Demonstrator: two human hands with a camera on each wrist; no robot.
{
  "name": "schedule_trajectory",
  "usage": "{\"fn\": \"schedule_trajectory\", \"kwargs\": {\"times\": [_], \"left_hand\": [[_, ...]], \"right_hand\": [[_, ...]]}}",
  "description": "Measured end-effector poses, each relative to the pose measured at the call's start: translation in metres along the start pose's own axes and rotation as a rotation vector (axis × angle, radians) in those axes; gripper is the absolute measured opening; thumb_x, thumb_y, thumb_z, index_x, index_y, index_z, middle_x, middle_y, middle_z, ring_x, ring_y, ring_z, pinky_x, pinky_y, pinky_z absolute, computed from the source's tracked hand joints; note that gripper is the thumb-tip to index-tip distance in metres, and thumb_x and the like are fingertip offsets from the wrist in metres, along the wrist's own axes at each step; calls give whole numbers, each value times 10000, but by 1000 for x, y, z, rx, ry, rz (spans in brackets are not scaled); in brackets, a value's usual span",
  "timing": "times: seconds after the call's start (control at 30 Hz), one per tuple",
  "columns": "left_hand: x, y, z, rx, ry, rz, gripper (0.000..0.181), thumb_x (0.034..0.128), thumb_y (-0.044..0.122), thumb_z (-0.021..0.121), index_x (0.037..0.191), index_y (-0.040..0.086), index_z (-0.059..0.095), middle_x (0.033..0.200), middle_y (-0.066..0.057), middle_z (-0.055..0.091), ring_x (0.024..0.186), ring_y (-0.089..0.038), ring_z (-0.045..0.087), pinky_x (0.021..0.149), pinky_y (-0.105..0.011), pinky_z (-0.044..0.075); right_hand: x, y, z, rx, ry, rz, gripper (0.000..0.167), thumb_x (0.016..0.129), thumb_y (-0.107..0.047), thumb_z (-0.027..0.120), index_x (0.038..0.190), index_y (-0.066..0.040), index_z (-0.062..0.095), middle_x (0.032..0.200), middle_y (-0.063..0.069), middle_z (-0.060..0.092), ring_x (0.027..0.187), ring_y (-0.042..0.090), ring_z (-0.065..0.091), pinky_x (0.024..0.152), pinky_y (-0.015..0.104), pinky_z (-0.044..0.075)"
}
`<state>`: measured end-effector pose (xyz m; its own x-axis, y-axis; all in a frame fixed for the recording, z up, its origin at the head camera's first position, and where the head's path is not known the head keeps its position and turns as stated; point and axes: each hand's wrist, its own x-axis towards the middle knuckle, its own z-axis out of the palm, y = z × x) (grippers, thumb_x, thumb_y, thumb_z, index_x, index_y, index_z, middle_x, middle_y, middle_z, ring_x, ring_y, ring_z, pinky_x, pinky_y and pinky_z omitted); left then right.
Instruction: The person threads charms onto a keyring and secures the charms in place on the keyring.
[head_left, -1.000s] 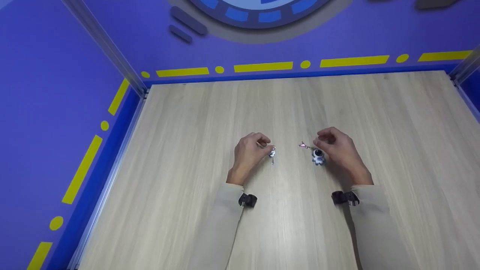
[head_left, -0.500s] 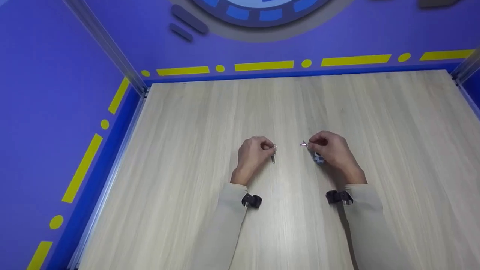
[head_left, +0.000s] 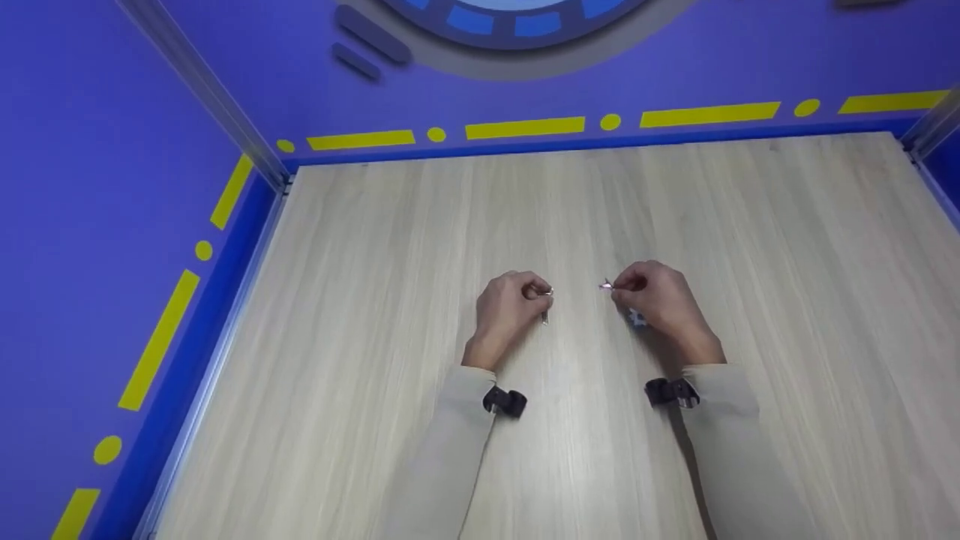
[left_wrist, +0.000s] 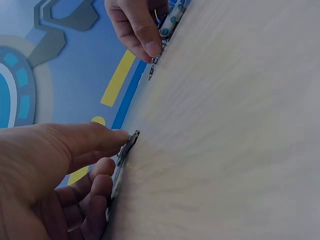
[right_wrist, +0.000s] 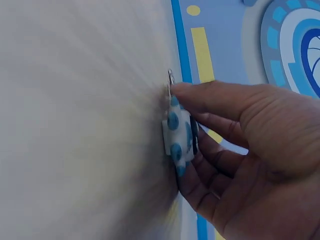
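Observation:
At the middle of the table (head_left: 577, 420), my left hand (head_left: 504, 307) pinches a small silver key (head_left: 545, 319) between thumb and fingers; its shaft points toward me. The left wrist view shows the key (left_wrist: 131, 142) low against the tabletop. To the right, my right hand (head_left: 660, 300) pinches the short chain of an astronaut keychain. Its shiny pinkish clasp (head_left: 606, 285) sticks out past the fingertips toward the left hand. Mostly covered by that hand in the head view, the white and blue astronaut figure (right_wrist: 178, 135) lies under the fingers in the right wrist view. A gap separates key and clasp.
Blue-purple panels with yellow dashes stand behind the table, as the back wall (head_left: 525, 90), and along its left side, as the left wall (head_left: 90, 225). Metal posts mark the corners. Black wrist cameras sit over both sleeves.
My right hand has moved slightly left and closed its fingertips on the keychain's chain near the clasp, covering most of the astronaut. My left fingers have drawn together on the key.

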<state>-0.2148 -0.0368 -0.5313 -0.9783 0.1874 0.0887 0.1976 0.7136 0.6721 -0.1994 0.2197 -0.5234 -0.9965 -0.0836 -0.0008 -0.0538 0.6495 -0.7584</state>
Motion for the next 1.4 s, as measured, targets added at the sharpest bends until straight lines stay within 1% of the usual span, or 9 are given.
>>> {"fn": "schedule_trajectory", "kwargs": {"times": [0.17,0.33,0.5,0.67,0.8,0.9,1.07,1.2,1.4], "left_hand": [[1,0,2,6,18,6,46,910,242,836,951,223,840,818,133,669,758,-37,607,706,-271,492],[0,0,4,36,28,8,34,915,226,812,900,210,837,789,130,665,733,-44,593,676,-263,483],[0,2,5,52,40,1,67,896,191,789,836,206,818,787,118,676,717,-58,607,656,-272,498],[0,4,5,68,26,-19,62,862,198,790,802,206,804,795,109,686,696,-64,614,651,-281,514],[1,4,6,91,16,-16,53,830,196,803,779,196,787,794,104,693,673,-58,604,641,-277,519],[1,3,7,107,15,-11,66,819,194,810,762,186,775,782,104,699,662,-59,601,636,-274,518],[-2,1,7,132,3,-5,69,812,208,805,756,186,772,790,105,708,689,-70,621,658,-281,531],[-3,1,6,87,-19,8,56,822,201,783,773,184,763,814,106,689,702,-62,610,677,-287,529],[-2,6,4,-68,-28,52,45,847,187,766,826,148,759,778,109,664,679,-30,583,670,-266,502]], "right_hand": [[1,0,0,5,19,25,42,946,-12,743,980,12,742,886,102,688,748,200,593,631,272,477],[1,1,0,14,12,53,67,959,-25,716,988,31,738,845,88,688,680,155,582,545,235,465],[-1,3,1,31,19,54,83,961,-35,716,999,36,736,858,93,690,701,167,590,560,237,468],[-1,5,0,39,28,45,85,971,-40,715,1000,36,737,888,100,700,751,184,594,617,230,467],[-1,5,0,47,29,40,79,970,-44,716,991,30,734,890,95,700,763,185,594,631,225,467],[-2,6,0,71,19,35,83,969,-51,722,988,29,729,881,93,696,740,172,595,611,220,471],[-6,7,0,114,0,41,81,976,-69,721,984,11,722,909,103,711,748,170,606,616,226,486],[-8,8,-2,117,-5,56,83,977,-91,722,990,-10,734,976,111,742,824,189,627,671,231,495],[-10,9,-7,147,0,60,70,985,-96,720,995,-29,741,1028,117,750,900,220,637,731,228,499]]}}
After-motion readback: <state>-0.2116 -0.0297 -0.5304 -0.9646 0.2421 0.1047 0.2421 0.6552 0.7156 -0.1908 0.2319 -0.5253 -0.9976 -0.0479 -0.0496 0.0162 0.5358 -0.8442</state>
